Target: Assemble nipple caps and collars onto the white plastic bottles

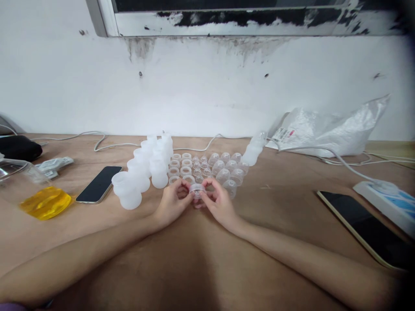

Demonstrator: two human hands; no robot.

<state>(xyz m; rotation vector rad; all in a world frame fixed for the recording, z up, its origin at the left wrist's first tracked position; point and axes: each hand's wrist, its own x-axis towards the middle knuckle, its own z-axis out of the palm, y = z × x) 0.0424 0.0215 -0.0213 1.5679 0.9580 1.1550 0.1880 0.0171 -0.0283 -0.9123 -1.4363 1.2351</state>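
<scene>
My left hand [177,198] and my right hand [217,201] are both closed on a small clear ring [197,188], pinched between thumbs and fingers. Just beyond them stand rows of translucent rings [186,171], small clear nipple-shaped pieces [203,166] and clear domed caps [223,175]. Left of the rings are rows of frosted white bottles [130,196]. An assembled bottle with a clear cap [252,153] stands behind the caps on the right.
A phone [100,185] and a clear container with yellow liquid [47,202] lie left. On the right are a larger dark-screened device [365,226], a power strip [389,201] and a white plastic bag [327,129]. White cables run along the wall.
</scene>
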